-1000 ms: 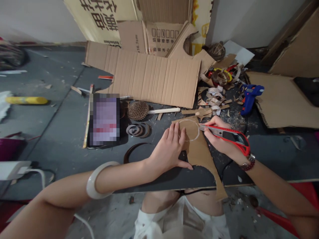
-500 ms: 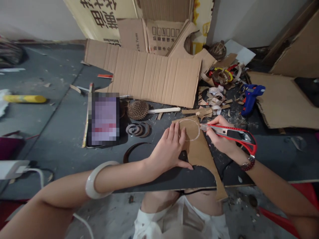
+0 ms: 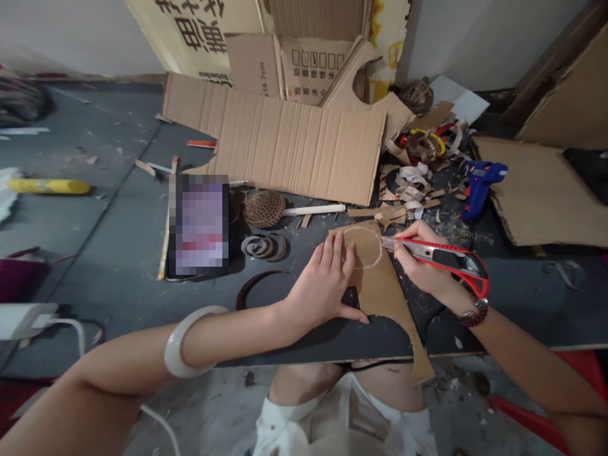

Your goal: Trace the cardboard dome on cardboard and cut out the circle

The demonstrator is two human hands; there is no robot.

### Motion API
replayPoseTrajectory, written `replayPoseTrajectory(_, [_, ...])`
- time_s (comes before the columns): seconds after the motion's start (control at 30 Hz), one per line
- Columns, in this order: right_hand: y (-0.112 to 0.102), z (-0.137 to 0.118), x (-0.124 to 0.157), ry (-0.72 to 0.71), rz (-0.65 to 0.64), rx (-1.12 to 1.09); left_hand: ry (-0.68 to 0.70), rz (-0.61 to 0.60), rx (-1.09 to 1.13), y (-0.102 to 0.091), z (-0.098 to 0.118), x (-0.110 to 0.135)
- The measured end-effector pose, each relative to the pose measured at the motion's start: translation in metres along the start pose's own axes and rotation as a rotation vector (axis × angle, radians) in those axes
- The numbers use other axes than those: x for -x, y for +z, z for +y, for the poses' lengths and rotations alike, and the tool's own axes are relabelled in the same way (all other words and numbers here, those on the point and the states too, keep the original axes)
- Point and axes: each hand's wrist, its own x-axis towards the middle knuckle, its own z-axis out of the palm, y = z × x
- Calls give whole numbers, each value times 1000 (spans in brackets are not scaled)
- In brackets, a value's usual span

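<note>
A piece of brown cardboard (image 3: 382, 288) lies at the table's front, its curved lower strip jutting past the edge. On it a circle is drawn in a pale line. My left hand (image 3: 330, 272) presses flat on the cardboard's left side, fingers stretched out and the fingertips by the circle. In my right hand (image 3: 420, 259) is a red and black utility knife (image 3: 449, 256), gripped near its front. Its tip meets the cardboard at the right side of the circle. My right fingers partly cover the knife's front end.
Behind lies a large corrugated cardboard sheet (image 3: 299, 145). A blue glue gun (image 3: 479, 187) and paper scraps (image 3: 413, 183) are to the right. At left stand a blurred-out screen (image 3: 199, 231), a cardboard coil (image 3: 263, 246), and a round corrugated piece (image 3: 265, 209) beside a white stick (image 3: 317, 209).
Hardly anything differs. Both hands, the utility knife and the cardboard keep their places, and the whole view has shifted very slightly.
</note>
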Motion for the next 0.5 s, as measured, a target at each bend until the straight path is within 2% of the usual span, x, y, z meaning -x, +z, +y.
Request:
replayPoseTrajectory(0.17, [2,-6,0,-92,-15,39,-14,-16,4,0,0,0])
replayPoseTrajectory(0.37, [1,-4,1,19,-6,-59,-9,-10,-7,-1,0,0])
replayPoseTrajectory(0.5, [0,0,3,30,39,-84,-1,-18,-15,0,0,0])
